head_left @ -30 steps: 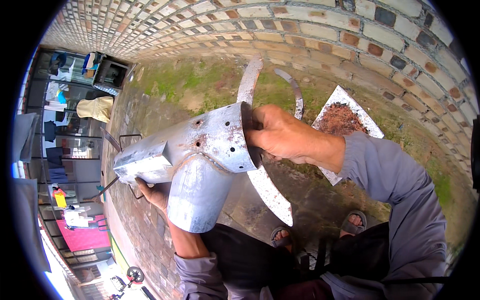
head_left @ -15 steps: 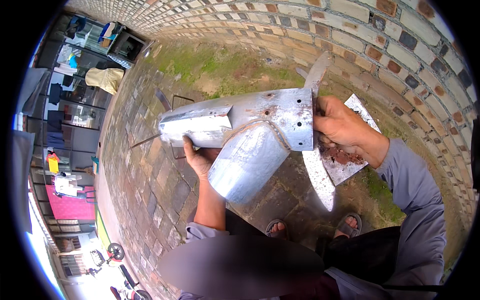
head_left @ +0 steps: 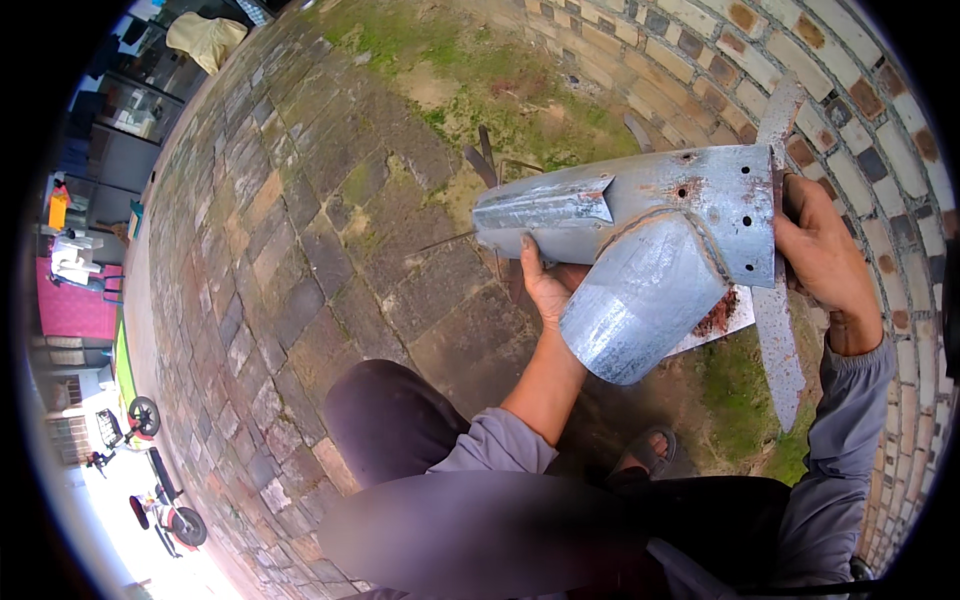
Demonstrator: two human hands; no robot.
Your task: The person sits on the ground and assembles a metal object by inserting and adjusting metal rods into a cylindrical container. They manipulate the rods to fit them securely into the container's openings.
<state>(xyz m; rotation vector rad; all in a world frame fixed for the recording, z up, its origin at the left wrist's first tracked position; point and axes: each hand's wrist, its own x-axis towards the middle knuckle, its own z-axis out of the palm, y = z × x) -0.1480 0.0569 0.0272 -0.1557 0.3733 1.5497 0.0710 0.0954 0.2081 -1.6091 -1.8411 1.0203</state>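
Observation:
I hold a grey sheet-metal duct piece (head_left: 660, 215), a tube with a second tube branching off it toward me, rust spots around its holes. My left hand (head_left: 548, 285) supports it from below near the narrow, folded end. My right hand (head_left: 822, 255) grips the wide end, where a flat metal ring flange (head_left: 778, 340) sticks out above and below. The piece is lifted above the ground, lying roughly level across the view.
Mossy stone paving (head_left: 300, 300) spreads below, with a curved brick wall (head_left: 700, 50) beyond. A flat metal sheet with rusty debris (head_left: 720, 320) lies under the duct. Thin metal rods (head_left: 485, 160) rest on the ground. My sandalled foot (head_left: 645, 455) is below. Scooters (head_left: 150, 500) stand far left.
The duct piece has shifted to the right and turned more level. My left hand has slid along its underside, and the view has tilted further down onto the paving.

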